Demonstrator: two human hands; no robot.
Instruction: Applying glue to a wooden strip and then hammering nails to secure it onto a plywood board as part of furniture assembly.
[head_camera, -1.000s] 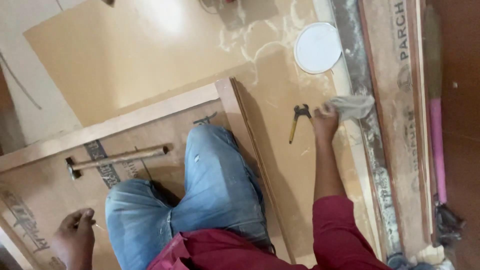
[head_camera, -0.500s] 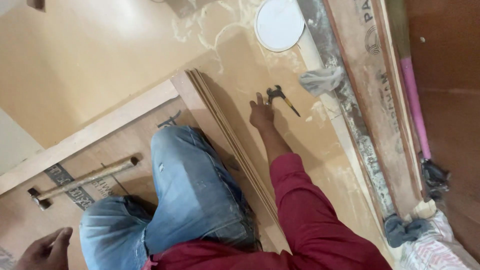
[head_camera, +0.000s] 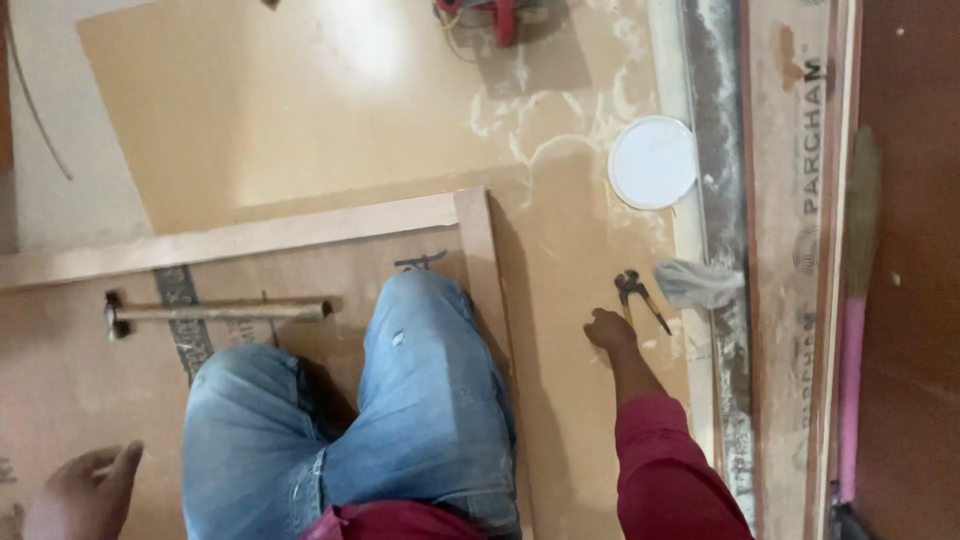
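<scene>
Pincers (head_camera: 634, 293) not yet gripped.
Right hand (head_camera: 608, 330) is seen loosely curled and empty, pincers lying just beyond the fingertips, apart. Left hand (head_camera: 85, 492) is spread flat on the board (head_camera: 60, 380), nothing held; hammer (head_camera: 215, 311) untouched.
</scene>
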